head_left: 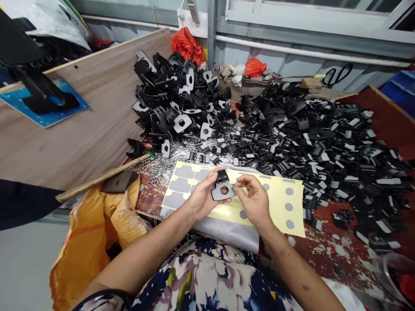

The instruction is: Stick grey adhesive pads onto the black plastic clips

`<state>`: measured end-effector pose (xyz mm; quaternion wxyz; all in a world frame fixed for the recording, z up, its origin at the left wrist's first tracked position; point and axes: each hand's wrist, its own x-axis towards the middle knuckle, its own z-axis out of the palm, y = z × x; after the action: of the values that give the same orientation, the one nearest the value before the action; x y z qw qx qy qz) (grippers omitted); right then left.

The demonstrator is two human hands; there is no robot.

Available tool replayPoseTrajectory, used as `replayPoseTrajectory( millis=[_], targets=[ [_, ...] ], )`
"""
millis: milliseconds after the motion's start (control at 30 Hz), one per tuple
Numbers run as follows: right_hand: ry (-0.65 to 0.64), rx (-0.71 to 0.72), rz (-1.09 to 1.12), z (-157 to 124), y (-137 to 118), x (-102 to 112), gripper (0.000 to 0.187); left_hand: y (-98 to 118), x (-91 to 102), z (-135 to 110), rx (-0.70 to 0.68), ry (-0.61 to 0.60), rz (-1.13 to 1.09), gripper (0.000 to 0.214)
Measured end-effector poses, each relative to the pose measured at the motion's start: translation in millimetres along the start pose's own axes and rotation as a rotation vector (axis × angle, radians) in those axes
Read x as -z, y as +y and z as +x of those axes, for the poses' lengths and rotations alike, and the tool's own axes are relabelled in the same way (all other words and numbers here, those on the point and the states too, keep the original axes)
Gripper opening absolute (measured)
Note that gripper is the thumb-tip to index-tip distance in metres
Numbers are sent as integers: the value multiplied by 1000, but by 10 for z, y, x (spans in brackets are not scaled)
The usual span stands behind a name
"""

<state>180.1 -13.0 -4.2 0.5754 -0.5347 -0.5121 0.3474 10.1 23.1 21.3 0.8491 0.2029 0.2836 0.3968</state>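
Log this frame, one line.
left hand: holding gray-faced black plastic part with hole | right hand: at part's edge | beneath: yellow sticker sheet | beyond: piled black plastic parts

Sticker sheet (279, 207) across near edge of counter (316, 250). Clip part (218, 193) above the sheet, in left hand (204, 190); right hand (254, 201) to its right, fingers at the part's edge. Behind, left: heap of large clips (162, 116), against upright board (106, 90). Loose pins (162, 166) in front of that heap, behind and left of the sheet. Behind and right: wide heap of small parts (324, 155). Stick (103, 178) left, slanting over sack (81, 242). Crumpled bag (255, 67) at back, by wall. Crate (398, 90) far right; cup (389, 276) near right corner.
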Motion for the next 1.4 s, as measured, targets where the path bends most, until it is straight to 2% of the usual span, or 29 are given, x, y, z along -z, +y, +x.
replayPoseTrajectory(
  millis=[400, 533, 667, 733, 800, 867, 933, 1000, 1033, 1067, 1100, 1167, 1233, 1267, 1300, 1333, 1367, 1400],
  targets=[
    [-14, 43, -147, -47, -32, -16, 12, 14, 0, -28, 13, 17, 14, 44],
    [-39, 234, -362, -82, -64, -27, 17, -65, -5, -29, -43, -1, 94, 55],
    [-66, 499, -621, -153, -26, -51, 30, -235, -9, 31, -297, 109, 236, 54],
    [-58, 567, -760, -189, -22, -43, 35, -309, 7, 52, -384, 171, 281, 48],
    [-27, 532, -872, -211, -48, -6, 40, -353, 35, 38, -357, 201, 317, 49],
    [-43, 384, -867, -201, -93, 71, 53, -363, 74, -12, -256, 204, 367, 52],
    [-229, 202, -737, -141, -138, 198, 67, -321, 120, -72, -77, 124, 443, 51],
    [-499, 35, -581, 1, -183, 380, 55, -180, 144, -107, 140, -7, 546, 48],
    [-586, -24, -535, 112, -208, 488, 41, -54, 134, -106, 231, -61, 603, 47],
    [-611, -56, -518, 255, -235, 602, 27, 117, 103, -91, 289, -85, 658, 48],
    [-575, -58, -531, 430, -264, 719, 17, 332, 50, -61, 292, -81, 699, 49],
    [-377, 13, -623, 867, -315, 932, 15, 855, -120, 28, 126, -28, 689, 60],
    [-123, 74, -777, 1368, -338, 1084, 16, 1364, -328, 132, -272, -3, 477, 69],
    [2, 62, -864, 1618, -333, 1129, 18, 1551, -420, 180, -423, -8, 388, 68],
    [94, 34, -934, 1854, -319, 1152, 19, 1665, -491, 223, -519, 0, 321, 68],
    [158, 6, -982, 2067, -297, 1156, 21, 1696, -532, 259, -546, 13, 284, 65],
    [191, -20, -1011, 2250, -272, 1145, 22, 1643, -537, 290, -495, 28, 283, 63],
    [197, -35, -1026, 2396, -247, 1122, 23, 1518, -506, 314, -385, 42, 304, 60]
  ],
)
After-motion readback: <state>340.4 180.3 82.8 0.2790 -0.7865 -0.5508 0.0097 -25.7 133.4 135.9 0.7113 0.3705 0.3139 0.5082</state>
